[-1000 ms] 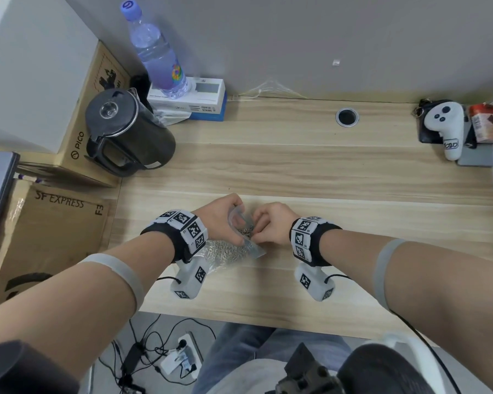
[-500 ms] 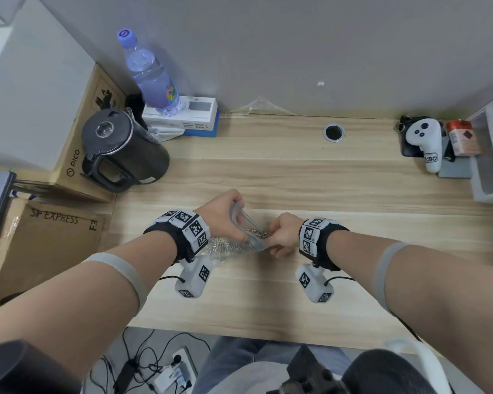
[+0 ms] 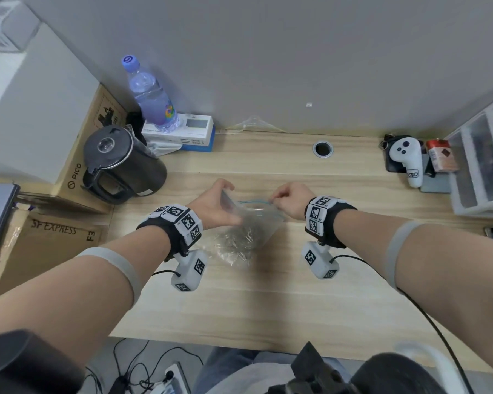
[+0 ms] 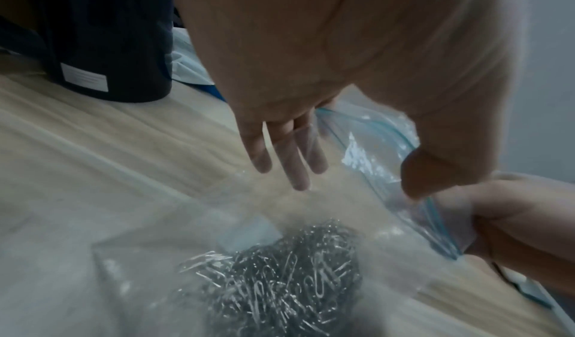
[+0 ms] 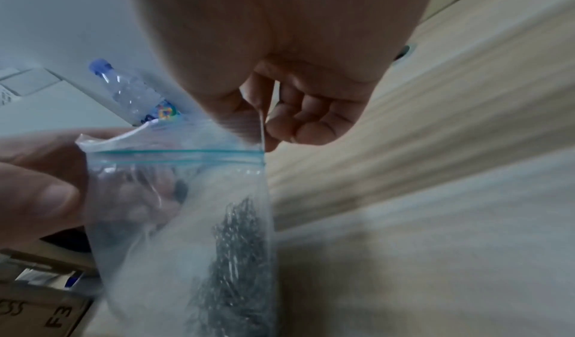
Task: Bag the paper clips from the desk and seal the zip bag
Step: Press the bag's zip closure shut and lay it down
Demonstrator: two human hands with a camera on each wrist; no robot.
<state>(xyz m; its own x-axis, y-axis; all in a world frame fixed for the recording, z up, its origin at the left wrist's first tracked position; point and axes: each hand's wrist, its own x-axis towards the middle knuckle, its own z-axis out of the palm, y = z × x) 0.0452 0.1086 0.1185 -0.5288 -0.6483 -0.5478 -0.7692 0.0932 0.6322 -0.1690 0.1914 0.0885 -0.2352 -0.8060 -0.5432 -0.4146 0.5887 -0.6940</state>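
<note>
Both hands (image 3: 251,201) pinch zip bag (image 5: 174,182); wrist views reveal paper clips (image 4: 280,276).

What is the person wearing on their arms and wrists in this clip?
Both forearms are bare, each with a pale grey band below the elbow. The left wrist and right wrist each carry a black strap topped with white blocks of black square markers. A white marked camera unit hangs under each, with a thin black cable.
</note>
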